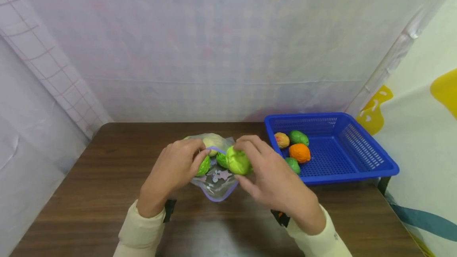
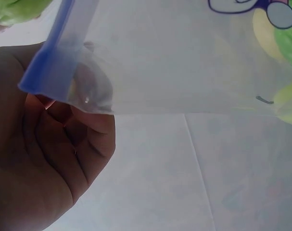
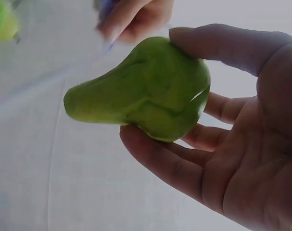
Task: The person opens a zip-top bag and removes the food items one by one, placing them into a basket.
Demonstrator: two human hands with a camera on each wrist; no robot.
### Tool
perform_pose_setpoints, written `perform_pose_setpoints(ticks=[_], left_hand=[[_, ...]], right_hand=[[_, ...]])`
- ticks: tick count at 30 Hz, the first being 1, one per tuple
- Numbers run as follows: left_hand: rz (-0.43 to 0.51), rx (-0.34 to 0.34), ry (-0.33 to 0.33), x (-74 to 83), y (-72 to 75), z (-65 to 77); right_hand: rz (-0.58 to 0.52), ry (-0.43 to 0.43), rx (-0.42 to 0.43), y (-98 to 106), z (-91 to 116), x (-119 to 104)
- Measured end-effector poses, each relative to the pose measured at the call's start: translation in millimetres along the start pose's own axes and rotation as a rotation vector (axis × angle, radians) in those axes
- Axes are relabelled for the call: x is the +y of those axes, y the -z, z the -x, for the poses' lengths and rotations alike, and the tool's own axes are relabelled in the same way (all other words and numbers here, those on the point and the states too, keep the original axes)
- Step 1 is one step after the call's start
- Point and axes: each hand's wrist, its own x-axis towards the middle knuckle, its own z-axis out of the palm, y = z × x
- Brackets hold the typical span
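Observation:
With its thumb and fingers my left hand pinches the purple-blue zip edge of a clear zip bag. Its mouth gapes toward me. Inside lie a bumpy bright-green piece, a darker green one and a pale round one. Over the bag's right side, my right hand grips a light green toy vegetable. The right wrist view shows this toy vegetable with a broad, creased head and a narrow stub pointing toward the left hand.
A blue plastic basket stands at the right edge of the brown table. It holds an orange fruit, a peach-coloured fruit and green pieces. A pale cloth wall rises behind.

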Motion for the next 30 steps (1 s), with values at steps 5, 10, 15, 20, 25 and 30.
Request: perform_pose_setpoints(ticks=[5,10,15,20,25,30], left_hand=[[0.006,-0.004,-0.002,0.5,1.6,-1.6],[0.007,-0.014,-0.001,0.6,2.0,-2.1],[0.018,-0.03,0.012,0.8,0.6,-0.5],[0.027,-0.034,0.016,1.5,-0.2,0.3],[0.023,-0.021,0.009,1.1,0.8,0.0],[0.021,-0.021,0.004,1.3,0.9,-0.7]], right_hand=[[0.077,-0.001,-0.018,18,-3,24],[0.148,0.014,-0.07,29,-7,44],[0.189,-0.001,-0.144,37,-7,54],[0.238,-0.021,-0.206,47,-6,66],[0.218,-0.073,-0.315,55,-14,92],[0.2,-0.172,-0.463,57,-19,122]])
